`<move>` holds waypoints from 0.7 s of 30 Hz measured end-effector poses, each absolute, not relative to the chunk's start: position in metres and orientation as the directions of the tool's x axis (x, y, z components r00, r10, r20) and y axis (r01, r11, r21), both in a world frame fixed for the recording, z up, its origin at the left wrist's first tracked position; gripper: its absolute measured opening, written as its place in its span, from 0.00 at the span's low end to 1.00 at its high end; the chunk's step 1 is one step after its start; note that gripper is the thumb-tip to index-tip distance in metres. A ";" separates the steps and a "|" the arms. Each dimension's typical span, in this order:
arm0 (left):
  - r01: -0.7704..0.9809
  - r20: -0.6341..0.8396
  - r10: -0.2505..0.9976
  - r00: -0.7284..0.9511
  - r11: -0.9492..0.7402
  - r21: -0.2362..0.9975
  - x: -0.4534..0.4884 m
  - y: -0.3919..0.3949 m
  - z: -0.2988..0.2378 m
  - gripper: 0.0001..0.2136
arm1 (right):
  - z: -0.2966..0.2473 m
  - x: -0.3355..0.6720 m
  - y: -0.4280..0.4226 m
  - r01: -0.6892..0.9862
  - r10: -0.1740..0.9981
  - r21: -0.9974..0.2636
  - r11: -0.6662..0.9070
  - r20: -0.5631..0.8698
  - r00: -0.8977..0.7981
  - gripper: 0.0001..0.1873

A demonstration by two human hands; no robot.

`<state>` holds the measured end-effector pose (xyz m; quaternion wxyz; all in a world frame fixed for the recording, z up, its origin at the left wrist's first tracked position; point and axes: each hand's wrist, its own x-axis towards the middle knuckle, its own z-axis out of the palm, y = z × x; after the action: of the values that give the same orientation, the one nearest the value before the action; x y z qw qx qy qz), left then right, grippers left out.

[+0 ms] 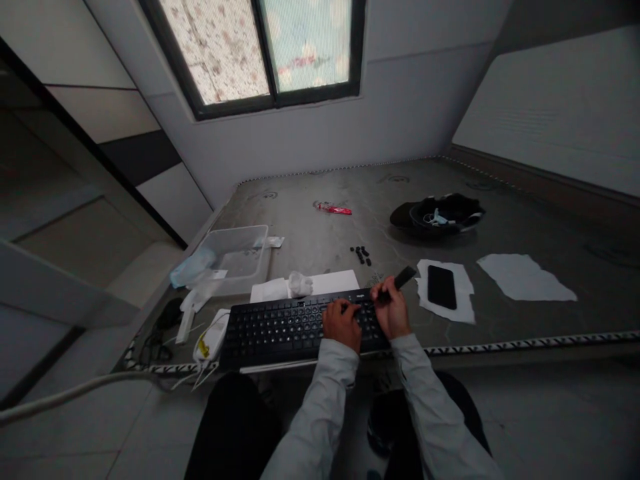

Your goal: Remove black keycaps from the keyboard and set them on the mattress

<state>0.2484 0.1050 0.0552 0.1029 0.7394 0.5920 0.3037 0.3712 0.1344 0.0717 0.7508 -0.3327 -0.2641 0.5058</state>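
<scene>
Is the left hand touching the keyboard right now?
Touching. The head view shows the left hand resting on the right part of the keyboard, fingers down on the keys, with no gap visible.

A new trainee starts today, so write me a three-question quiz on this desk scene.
1. What does the left hand rest on?
2. True or false: the phone lies on white paper.
3. Which of the hands holds the black tool? A) left B) right

Key: 1. the keyboard; 2. true; 3. B, the right hand.
</scene>
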 end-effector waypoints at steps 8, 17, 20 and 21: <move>0.795 0.325 0.936 0.134 -0.297 0.529 0.246 0.108 0.052 0.19 | 0.067 0.356 0.138 -0.656 0.946 -0.730 0.191 -0.041 0.321 0.23; 0.786 0.304 0.942 0.144 -0.295 0.543 0.246 0.109 0.051 0.18 | 0.071 0.355 0.138 -0.629 0.940 -0.766 0.133 -0.104 0.325 0.22; 0.789 0.316 0.937 0.149 -0.306 0.534 0.245 0.109 0.050 0.18 | 0.071 0.354 0.138 -0.600 0.936 -0.793 0.104 -0.126 0.329 0.22; 0.790 0.321 0.935 0.149 -0.308 0.530 0.245 0.109 0.049 0.18 | 0.070 0.353 0.137 -0.581 0.935 -0.808 0.099 -0.123 0.331 0.22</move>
<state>0.2453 0.1094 0.0493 0.1190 0.7487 0.5760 0.3058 0.3535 0.1375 0.0704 0.7084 -0.4047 -0.2187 0.5353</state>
